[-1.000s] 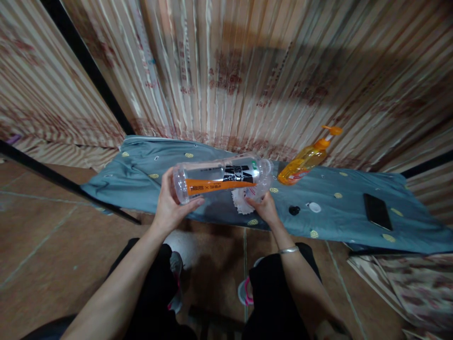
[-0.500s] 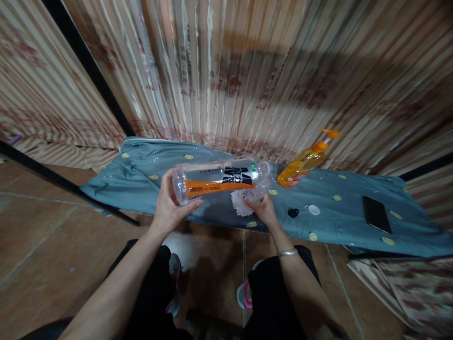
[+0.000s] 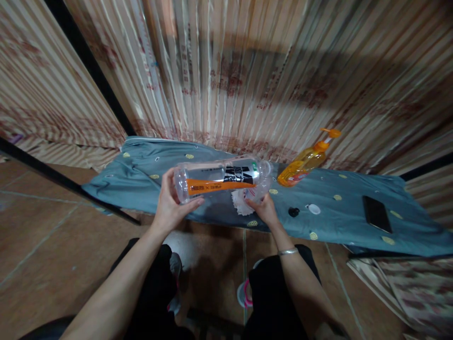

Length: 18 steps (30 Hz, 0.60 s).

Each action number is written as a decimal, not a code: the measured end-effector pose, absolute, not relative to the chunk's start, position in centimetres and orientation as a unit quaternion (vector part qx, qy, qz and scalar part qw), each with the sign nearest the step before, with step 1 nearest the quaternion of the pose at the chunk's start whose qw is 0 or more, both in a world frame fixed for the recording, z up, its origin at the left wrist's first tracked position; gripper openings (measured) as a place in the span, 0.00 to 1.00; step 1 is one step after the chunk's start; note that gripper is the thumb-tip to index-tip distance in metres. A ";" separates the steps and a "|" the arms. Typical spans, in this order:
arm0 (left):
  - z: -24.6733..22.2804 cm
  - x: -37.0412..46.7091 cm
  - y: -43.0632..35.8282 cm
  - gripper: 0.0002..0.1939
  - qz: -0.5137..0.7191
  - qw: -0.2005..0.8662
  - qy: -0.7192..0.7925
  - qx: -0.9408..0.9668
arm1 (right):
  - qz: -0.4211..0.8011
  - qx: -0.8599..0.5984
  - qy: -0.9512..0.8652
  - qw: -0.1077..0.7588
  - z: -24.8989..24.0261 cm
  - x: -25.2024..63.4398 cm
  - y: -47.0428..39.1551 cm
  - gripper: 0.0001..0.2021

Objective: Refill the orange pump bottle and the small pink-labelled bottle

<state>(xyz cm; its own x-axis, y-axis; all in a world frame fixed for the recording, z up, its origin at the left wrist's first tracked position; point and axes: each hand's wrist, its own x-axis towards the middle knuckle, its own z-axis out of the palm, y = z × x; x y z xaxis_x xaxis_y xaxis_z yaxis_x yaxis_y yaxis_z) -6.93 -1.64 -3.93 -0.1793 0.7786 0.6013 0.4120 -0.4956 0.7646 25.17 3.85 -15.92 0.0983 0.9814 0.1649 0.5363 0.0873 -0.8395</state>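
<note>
Step, seemingly: clear bottle [image 3: 221, 178] was held sideways above blue cloth [image 3: 159, 158] | left grip [image 3: 171, 200] clasped its base | right grip [image 3: 264, 208] pinched unclear whitish item [image 3: 241, 204] near its neck | next called for steadiness, apparently

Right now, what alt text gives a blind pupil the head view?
The left hand holds a clear bottle sideways by its base; the right hand holds something pale near its neck. To the right, an orange pump bottle and a dark flat object rest on blue-green cloth.
</note>
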 end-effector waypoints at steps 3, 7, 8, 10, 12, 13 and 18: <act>-3.9 -6.9 -1.6 0.52 0.601 0.150 0.480 0.621 | 0.286 -0.638 -0.576 0.423 -15.7 25.0 3.8 0.30; -4.0 -7.0 -1.5 0.52 0.602 0.150 0.478 0.622 | 0.283 -0.646 -0.569 0.423 -15.3 24.7 3.7 0.29; -4.0 -7.0 -1.5 0.52 0.601 0.150 0.477 0.624 | 0.283 -0.645 -0.570 0.423 -15.4 24.7 3.8 0.29; -4.0 -7.0 -1.5 0.51 0.596 0.151 0.475 0.629 | 0.286 -0.641 -0.573 0.423 -15.5 24.8 3.8 0.29; -3.9 -7.1 -1.5 0.50 0.593 0.152 0.477 0.631 | 0.284 -0.637 -0.577 0.425 -15.7 24.9 3.9 0.29; -3.9 -7.1 -1.5 0.50 0.592 0.152 0.477 0.631 | 0.280 -0.637 -0.579 0.425 -15.8 24.9 3.9 0.28; -3.7 -7.0 -1.6 0.51 0.589 0.148 0.481 0.632 | 0.275 -0.640 -0.578 0.424 -15.8 24.9 3.9 0.29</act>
<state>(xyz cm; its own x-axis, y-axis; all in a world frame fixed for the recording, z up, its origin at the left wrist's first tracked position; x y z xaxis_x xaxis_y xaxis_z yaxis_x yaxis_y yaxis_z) -7.05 -1.61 -3.74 -0.1559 0.7834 0.6017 0.4339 -0.4929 0.7542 24.91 3.94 -15.85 0.1800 0.9739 0.1381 0.5068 0.0285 -0.8616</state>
